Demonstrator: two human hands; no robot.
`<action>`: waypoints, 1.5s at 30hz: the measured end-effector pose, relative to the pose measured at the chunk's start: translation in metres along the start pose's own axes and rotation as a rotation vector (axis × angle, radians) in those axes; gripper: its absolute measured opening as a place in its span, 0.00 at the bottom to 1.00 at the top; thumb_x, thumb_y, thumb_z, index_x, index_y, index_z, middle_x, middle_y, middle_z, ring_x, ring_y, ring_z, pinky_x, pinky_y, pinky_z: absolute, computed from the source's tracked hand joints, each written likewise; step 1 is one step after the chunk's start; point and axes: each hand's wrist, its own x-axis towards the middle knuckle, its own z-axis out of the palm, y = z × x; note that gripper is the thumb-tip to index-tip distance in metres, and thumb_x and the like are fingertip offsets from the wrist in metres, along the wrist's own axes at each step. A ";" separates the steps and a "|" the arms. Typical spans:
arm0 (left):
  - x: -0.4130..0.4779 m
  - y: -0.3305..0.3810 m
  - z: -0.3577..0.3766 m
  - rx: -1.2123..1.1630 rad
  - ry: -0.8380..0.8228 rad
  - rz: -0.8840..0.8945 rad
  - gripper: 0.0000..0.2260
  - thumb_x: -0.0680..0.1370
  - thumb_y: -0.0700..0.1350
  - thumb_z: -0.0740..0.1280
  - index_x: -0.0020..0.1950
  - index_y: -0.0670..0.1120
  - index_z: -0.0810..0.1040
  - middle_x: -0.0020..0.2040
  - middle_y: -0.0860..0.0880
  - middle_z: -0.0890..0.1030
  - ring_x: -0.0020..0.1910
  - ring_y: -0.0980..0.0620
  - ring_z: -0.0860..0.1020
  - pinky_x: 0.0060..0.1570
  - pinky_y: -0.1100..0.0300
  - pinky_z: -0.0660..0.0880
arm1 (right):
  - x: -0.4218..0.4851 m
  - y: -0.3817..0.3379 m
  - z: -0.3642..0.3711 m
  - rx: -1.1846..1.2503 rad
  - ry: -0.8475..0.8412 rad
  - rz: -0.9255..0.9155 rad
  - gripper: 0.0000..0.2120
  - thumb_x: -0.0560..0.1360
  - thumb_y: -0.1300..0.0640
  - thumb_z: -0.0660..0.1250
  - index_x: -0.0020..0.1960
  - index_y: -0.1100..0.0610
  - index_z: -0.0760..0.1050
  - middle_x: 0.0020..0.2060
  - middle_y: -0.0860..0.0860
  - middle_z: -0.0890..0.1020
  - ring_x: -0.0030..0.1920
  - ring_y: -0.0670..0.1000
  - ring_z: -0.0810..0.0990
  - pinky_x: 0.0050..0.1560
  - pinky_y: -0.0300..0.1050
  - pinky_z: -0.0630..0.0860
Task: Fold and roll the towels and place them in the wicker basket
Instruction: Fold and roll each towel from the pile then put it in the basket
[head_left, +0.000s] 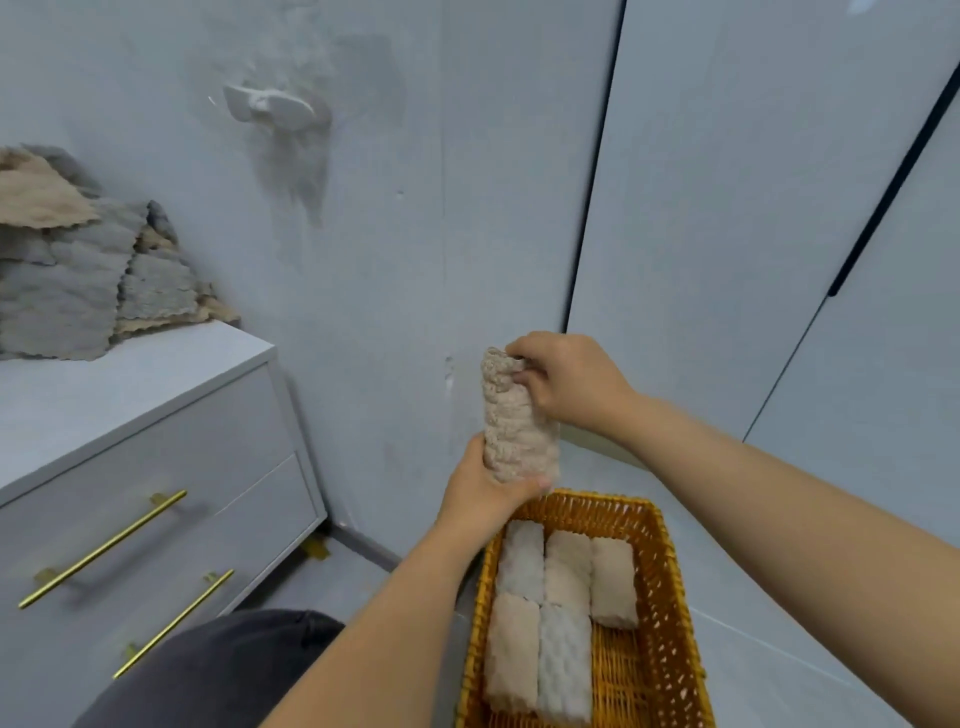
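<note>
I record one rolled towel (519, 415) held upright just above the far rim of the wicker basket (672, 571) — left hand (485, 496) cupped round its lower end, right hand (566, 384) pinching the top. Several rolls (563, 670) lie packed inside. A heap of unfolded towels (78, 275) sits on the dresser (130, 379) — by my judgement, much remains.

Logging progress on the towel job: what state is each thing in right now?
Wicker basket: partly filled with rolled towels lying flat.
Held towel roll: rolled, upright, off the ground.
Left hand: grips the roll's bottom.
Right hand: pinches its top.
Towel pile: unfolded, heaped on the dresser.
Drawers: closed.
</note>
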 end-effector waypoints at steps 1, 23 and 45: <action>0.002 -0.003 0.004 -0.011 -0.015 -0.021 0.27 0.67 0.47 0.78 0.62 0.53 0.70 0.55 0.56 0.78 0.55 0.56 0.77 0.55 0.60 0.76 | -0.003 0.006 0.002 0.051 -0.037 0.087 0.10 0.75 0.59 0.66 0.55 0.58 0.79 0.42 0.51 0.82 0.45 0.54 0.80 0.46 0.47 0.75; 0.042 -0.085 0.066 -0.189 -0.195 -0.493 0.18 0.74 0.42 0.72 0.63 0.44 0.75 0.56 0.45 0.80 0.52 0.46 0.80 0.35 0.58 0.79 | -0.106 0.090 0.110 1.693 -0.271 1.212 0.14 0.76 0.53 0.62 0.57 0.60 0.77 0.54 0.58 0.82 0.54 0.55 0.81 0.56 0.50 0.78; 0.070 -0.198 0.054 0.900 -0.155 -0.320 0.26 0.77 0.47 0.65 0.73 0.45 0.59 0.70 0.43 0.65 0.63 0.40 0.70 0.57 0.47 0.71 | -0.243 0.125 0.227 0.353 -0.316 1.362 0.12 0.78 0.63 0.60 0.60 0.66 0.69 0.53 0.62 0.78 0.55 0.63 0.77 0.44 0.42 0.67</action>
